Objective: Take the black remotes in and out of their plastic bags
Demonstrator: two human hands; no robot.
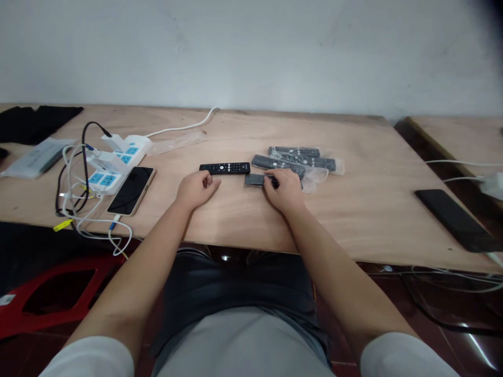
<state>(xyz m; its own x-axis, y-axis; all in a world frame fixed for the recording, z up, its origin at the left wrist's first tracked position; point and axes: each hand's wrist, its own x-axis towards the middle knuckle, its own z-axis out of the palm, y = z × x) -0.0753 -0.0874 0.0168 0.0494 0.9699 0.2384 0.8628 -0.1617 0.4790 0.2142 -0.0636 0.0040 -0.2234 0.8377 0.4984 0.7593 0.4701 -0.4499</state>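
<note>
An unwrapped black remote (pixel 230 168) lies crosswise on the wooden table, its buttons facing up. My left hand (pixel 196 188) rests at its left end, fingers curled with the thumb apart from them; nothing shows between them. My right hand (pixel 285 188) has its fingers bent over a dark remote (pixel 254 180) in clear plastic, thumb and fingers pressed on it. Just behind that hand, several more plastic-wrapped remotes (pixel 326 163) lie in a loose, overlapping group.
On the left are a white power strip (pixel 131 149) with tangled cables, a phone (pixel 132 191), a plastic packet (pixel 37 157) and a black cloth (pixel 37 123). Another phone (pixel 456 217) lies at the right. A red stool (pixel 98 267) stands below the table's left part.
</note>
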